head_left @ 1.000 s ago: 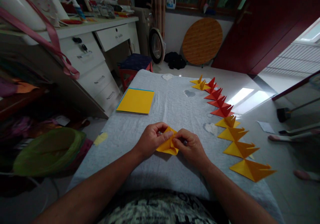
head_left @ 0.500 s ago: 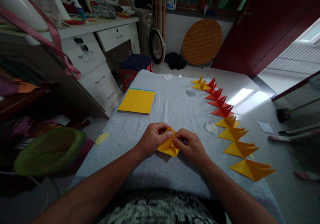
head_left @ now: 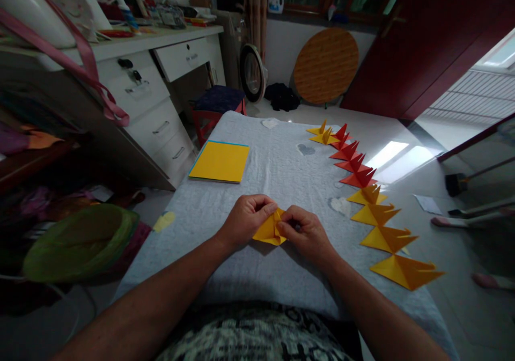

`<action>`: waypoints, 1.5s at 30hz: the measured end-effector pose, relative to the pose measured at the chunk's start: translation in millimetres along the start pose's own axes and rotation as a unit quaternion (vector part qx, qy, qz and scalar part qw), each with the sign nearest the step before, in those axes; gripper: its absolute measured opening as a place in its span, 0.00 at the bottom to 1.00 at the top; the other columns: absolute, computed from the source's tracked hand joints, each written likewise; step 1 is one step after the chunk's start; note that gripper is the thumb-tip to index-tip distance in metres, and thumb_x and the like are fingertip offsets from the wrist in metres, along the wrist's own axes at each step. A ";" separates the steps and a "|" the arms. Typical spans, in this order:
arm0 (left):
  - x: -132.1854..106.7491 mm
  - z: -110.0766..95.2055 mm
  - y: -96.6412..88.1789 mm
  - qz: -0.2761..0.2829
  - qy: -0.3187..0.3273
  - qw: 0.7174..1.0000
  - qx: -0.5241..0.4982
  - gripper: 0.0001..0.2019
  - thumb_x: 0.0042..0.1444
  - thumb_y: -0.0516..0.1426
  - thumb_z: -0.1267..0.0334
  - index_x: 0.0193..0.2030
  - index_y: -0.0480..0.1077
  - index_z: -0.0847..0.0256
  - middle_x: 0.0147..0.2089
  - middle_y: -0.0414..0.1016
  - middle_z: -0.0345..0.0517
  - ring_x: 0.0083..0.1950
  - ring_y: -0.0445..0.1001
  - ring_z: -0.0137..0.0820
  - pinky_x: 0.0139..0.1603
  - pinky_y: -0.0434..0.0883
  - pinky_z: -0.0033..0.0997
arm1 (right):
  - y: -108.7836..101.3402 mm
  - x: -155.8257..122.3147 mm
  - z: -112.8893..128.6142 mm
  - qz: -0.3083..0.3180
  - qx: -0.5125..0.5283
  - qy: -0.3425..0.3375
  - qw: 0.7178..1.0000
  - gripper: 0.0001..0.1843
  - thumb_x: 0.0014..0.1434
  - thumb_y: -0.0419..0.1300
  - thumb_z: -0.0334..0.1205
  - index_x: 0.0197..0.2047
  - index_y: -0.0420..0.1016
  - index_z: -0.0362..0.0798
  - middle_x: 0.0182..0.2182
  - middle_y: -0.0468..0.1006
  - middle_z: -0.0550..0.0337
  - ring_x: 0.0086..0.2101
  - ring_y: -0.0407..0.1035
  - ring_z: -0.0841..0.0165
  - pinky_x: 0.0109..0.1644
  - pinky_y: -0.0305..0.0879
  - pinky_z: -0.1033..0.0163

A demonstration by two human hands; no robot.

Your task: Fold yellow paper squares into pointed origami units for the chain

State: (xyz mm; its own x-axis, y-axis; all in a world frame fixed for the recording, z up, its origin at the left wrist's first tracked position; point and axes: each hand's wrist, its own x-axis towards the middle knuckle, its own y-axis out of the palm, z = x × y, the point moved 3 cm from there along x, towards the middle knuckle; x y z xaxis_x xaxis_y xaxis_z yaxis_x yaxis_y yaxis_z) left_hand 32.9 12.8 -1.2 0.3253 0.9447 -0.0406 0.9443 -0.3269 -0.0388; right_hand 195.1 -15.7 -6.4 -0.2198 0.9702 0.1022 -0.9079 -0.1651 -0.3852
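Note:
A partly folded sheet of yellow origami paper [head_left: 267, 232] is held between my two hands, just above the cloth-covered table. My left hand [head_left: 248, 220] pinches its upper left side between thumb and fingers. On the right side, my right hand [head_left: 302, 229] grips a folded flap with thumb and forefinger; its other fingers are curled. My fingers cover parts of the folds. To the left beyond my hands lies a stack of square paper [head_left: 220, 162], yellow on top with a blue edge. Along the table's right side stand several folded paper cranes, yellow [head_left: 389, 238] and red [head_left: 359, 177].
A pale grey cloth with heart shapes covers the table [head_left: 277, 162]. A green-lined bin [head_left: 80, 243] stands on the floor at left, beside a white desk [head_left: 148, 103]. A stool [head_left: 219, 101] sits beyond the table's far left corner.
The front edge of the yellow paper has come up slightly, and its flaps look flatter and narrower. Both hands keep their pinch and have barely shifted.

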 end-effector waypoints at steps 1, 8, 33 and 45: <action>-0.1 0.7 -0.1 0.005 -0.003 1.000 -0.003 0.14 0.58 0.60 0.55 0.29 0.73 0.64 0.25 0.70 0.38 0.26 0.66 0.24 0.27 0.64 0.23 | 0.1 -0.1 -0.1 0.002 0.006 0.003 1.000 0.07 0.56 0.60 0.39 0.27 0.71 0.49 0.22 0.68 0.66 0.24 0.60 0.73 0.27 0.57 0.68; -1.2 -3.8 2.1 0.006 0.029 0.999 0.034 0.13 0.58 0.60 0.56 0.30 0.74 0.64 0.28 0.73 0.40 0.29 0.68 0.27 0.30 0.65 0.23 | 0.4 -0.8 1.1 0.014 0.040 0.009 0.999 0.11 0.58 0.59 0.43 0.27 0.71 0.48 0.21 0.68 0.65 0.24 0.61 0.72 0.28 0.58 0.67; 4.4 4.4 2.1 0.053 -0.027 0.998 -0.023 0.13 0.49 0.66 0.55 0.29 0.74 0.65 0.26 0.72 0.39 0.26 0.67 0.25 0.26 0.64 0.22 | 0.7 -1.0 4.1 0.025 0.016 -0.031 0.999 0.12 0.60 0.56 0.39 0.25 0.68 0.49 0.22 0.66 0.65 0.25 0.61 0.72 0.31 0.57 0.65; 5.3 2.1 -2.2 0.011 -0.081 0.986 -0.146 0.14 0.47 0.67 0.56 0.28 0.72 0.65 0.24 0.70 0.36 0.23 0.66 0.22 0.24 0.64 0.22 | -0.6 -0.5 2.9 0.064 0.014 -0.029 0.997 0.13 0.60 0.55 0.40 0.25 0.65 0.49 0.22 0.65 0.65 0.26 0.60 0.71 0.32 0.56 0.64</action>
State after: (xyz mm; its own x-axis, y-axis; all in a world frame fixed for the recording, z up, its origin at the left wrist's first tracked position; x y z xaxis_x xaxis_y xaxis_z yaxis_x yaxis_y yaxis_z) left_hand 32.4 18.4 -3.4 0.3560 0.9133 -0.1979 0.9190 -0.3037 0.2513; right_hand 194.7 -16.6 -3.6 -0.3539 0.9292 0.1067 -0.8803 -0.2924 -0.3736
